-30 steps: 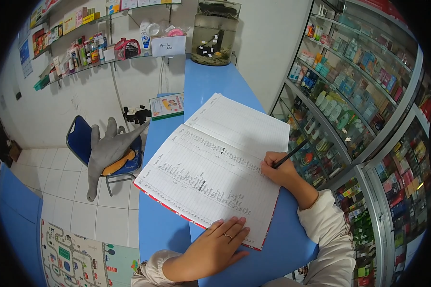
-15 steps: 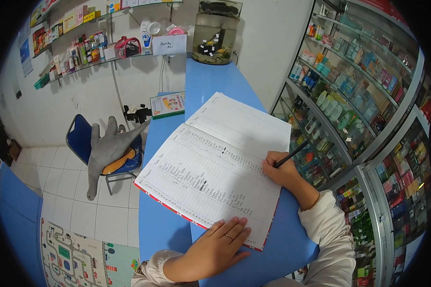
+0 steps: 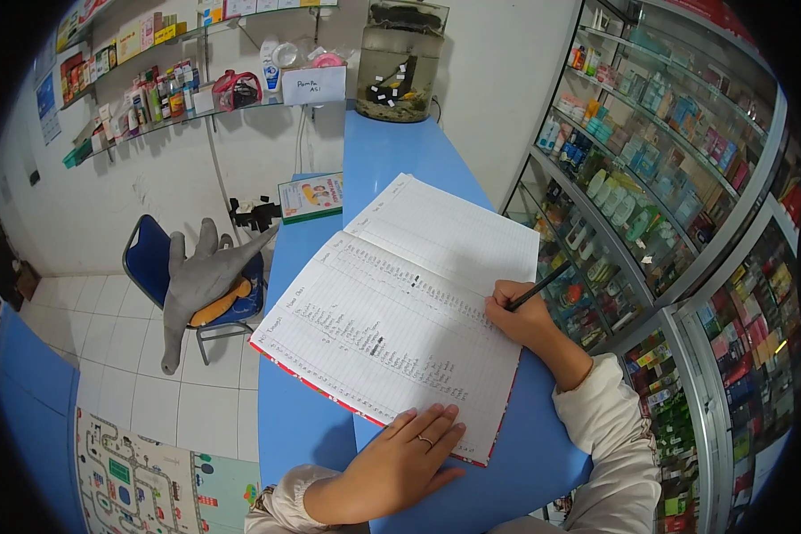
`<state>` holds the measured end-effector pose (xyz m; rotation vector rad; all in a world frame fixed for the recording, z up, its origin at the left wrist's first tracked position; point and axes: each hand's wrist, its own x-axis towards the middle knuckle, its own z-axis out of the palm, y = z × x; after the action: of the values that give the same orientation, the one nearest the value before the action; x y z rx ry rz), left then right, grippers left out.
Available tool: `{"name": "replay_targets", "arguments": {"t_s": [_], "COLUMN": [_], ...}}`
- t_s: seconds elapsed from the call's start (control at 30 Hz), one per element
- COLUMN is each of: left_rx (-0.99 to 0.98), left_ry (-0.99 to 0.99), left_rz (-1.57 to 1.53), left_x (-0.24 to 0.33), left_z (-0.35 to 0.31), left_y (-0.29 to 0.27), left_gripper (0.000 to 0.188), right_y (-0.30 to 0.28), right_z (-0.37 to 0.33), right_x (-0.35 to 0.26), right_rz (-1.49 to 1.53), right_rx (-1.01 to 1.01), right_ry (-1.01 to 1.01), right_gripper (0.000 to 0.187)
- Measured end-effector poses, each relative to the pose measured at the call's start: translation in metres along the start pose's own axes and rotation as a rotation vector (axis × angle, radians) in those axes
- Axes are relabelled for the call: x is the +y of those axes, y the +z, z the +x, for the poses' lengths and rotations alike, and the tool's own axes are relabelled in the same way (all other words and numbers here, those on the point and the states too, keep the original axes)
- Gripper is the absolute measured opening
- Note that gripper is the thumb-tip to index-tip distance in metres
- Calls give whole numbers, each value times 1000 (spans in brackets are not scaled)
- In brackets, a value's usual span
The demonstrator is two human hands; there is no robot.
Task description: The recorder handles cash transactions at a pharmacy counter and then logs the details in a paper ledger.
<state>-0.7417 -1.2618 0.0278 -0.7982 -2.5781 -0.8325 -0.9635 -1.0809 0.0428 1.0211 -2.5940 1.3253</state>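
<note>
A large lined notebook with a red patterned cover lies open and aslant on the blue counter. Columns of handwriting fill much of its nearer page; the farther page is mostly blank. My right hand grips a black pen, resting on the nearer page close to its right edge. The pen's tip is hidden behind the fingers. Flat across the notebook's near edge lies my left hand, its fingers stretched out and a ring on one of them.
A fish tank stands at the counter's far end. Beside it are a framed leaflet and a wall shelf of bottles and boxes. Glass cabinets of goods line the right. Left of the counter, a blue chair holds a grey stuffed toy.
Hardly anything differs. My right hand and the pen have shifted very slightly on the page; my left hand stays where it was.
</note>
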Motion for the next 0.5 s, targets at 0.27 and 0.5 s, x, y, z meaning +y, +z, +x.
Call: {"name": "replay_targets", "arguments": {"t_s": [0.27,0.5], "left_rx": [-2,-5], "left_ry": [-1,5], "left_rz": [-1,1], "left_x": [1,0], "left_z": [0,0], "left_y": [-1,-1], "left_gripper": [49,49], "right_y": [0,1], "right_z": [-1,-1], "right_x": [-1,-4], "right_rz": [-41,-58], "right_rx": [22,65], "right_ry": [-20,22], "right_gripper": [33,31]}}
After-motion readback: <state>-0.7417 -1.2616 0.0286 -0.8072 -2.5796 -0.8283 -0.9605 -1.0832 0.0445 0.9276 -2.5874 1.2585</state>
